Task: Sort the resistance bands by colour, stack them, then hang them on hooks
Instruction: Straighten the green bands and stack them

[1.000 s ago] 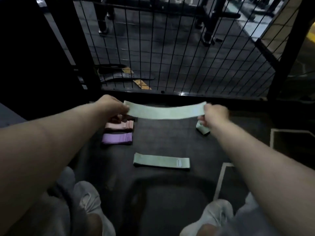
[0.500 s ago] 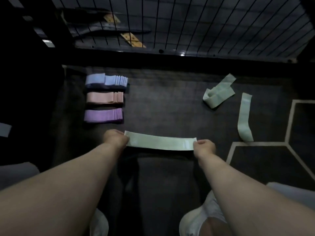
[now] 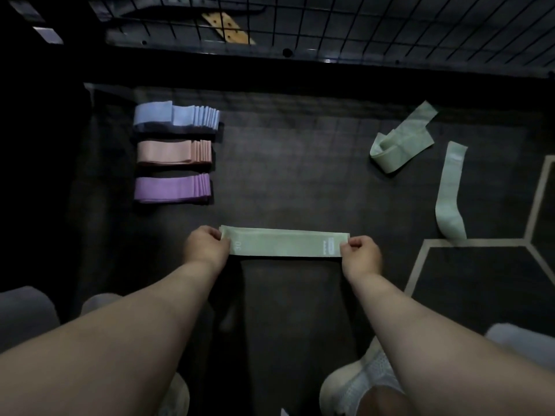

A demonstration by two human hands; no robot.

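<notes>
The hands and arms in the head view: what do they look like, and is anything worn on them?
The left forearm and the right forearm are bare in view; no sleeve reaches them. The left hand and the right hand wear no gloves, and no watch, bracelet or ring shows. The picture is dim, so a thin ring could be missed.

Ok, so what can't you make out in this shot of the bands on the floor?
Head view only:
- Floor under the held green band: covered by the band itself.
- Label print by the right hand: too small, blurred.
- Band counts in the blue stack, pink stack and purple stack: edges blur in dim light.
</notes>
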